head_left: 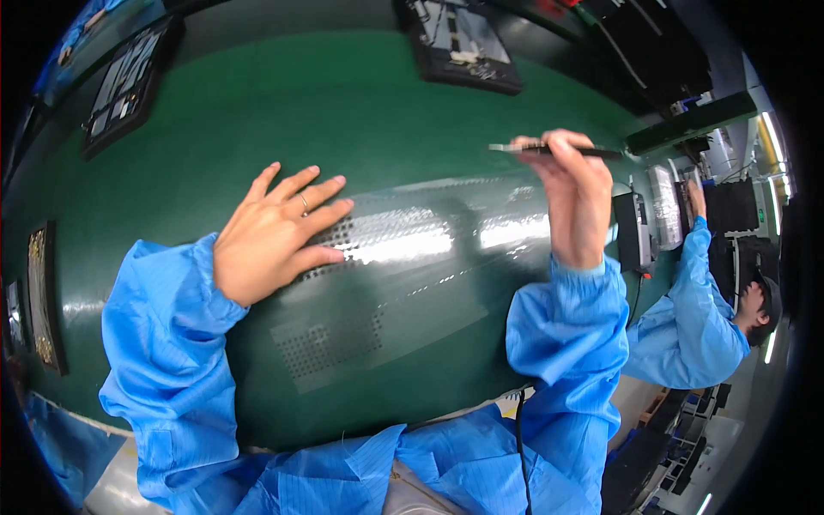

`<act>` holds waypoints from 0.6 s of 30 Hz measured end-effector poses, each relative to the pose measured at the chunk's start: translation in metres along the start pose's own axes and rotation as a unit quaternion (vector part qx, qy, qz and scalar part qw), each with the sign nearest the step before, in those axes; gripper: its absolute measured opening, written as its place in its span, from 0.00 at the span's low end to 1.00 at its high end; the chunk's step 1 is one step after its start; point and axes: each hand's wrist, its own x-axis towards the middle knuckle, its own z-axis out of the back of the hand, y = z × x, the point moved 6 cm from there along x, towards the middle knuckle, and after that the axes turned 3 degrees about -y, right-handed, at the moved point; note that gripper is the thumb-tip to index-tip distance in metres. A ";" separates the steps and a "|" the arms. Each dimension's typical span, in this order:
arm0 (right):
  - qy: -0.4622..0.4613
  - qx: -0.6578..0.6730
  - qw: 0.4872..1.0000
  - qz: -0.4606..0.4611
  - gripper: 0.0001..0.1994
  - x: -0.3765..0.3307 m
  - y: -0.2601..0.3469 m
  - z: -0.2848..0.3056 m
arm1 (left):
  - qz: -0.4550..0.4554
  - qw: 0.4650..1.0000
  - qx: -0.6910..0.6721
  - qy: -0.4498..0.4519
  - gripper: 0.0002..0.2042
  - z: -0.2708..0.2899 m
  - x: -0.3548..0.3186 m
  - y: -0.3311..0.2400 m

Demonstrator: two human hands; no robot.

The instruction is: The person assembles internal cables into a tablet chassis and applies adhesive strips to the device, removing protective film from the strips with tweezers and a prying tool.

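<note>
Observed at the left edge of the frame a long, dark-rimmed tray [57, 343] of gold-coloured small parts, on the green, smooth-topped table [283, 94]. Noted in the upper left a black rectangular tray [129, 81] with pale strips inside. Recorded left of centre the left hand [268, 233], bare, blue-sleeved and ringed on one finger, laid palm down with fingers spread, gripping nothing. Located under and just beside its fingertips, running across the centre toward the right hand, clear, glossy plastic sheeting [412, 219] with rows of small dark squares near its left end. Identified a further dark-squared area [330, 348] below centre; cannot tell whether to count one sheet or two. Noted at top centre a second black tray [468, 60] with pale pieces. Found right of centre the right hand [577, 184], raised, fingers closed around a slim black tool [505, 148] with a pale tip pointing left. Recorded farther right a dark, box-shaped device [633, 232] and a blue-clad co-worker [687, 322] in a dark cap.
</note>
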 end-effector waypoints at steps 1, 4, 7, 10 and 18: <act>-0.004 -0.001 1.000 -0.005 0.05 0.017 -0.003 0.007 | 0.017 1.000 0.006 -0.011 0.24 0.002 0.008 0.007; -0.028 0.020 0.999 -0.001 0.06 0.069 -0.020 0.036 | 0.030 0.999 0.015 -0.022 0.24 0.009 0.052 0.020; -0.088 0.081 0.993 0.013 0.06 0.110 -0.042 0.057 | 0.077 0.995 -0.004 -0.057 0.27 0.008 0.093 0.038; -0.151 0.083 0.985 0.013 0.06 0.133 -0.067 0.058 | 0.130 0.987 -0.056 -0.075 0.30 -0.006 0.125 0.061; -0.153 0.084 0.984 -0.037 0.06 0.145 -0.088 0.042 | 0.203 0.971 -0.095 -0.084 0.34 -0.027 0.175 0.068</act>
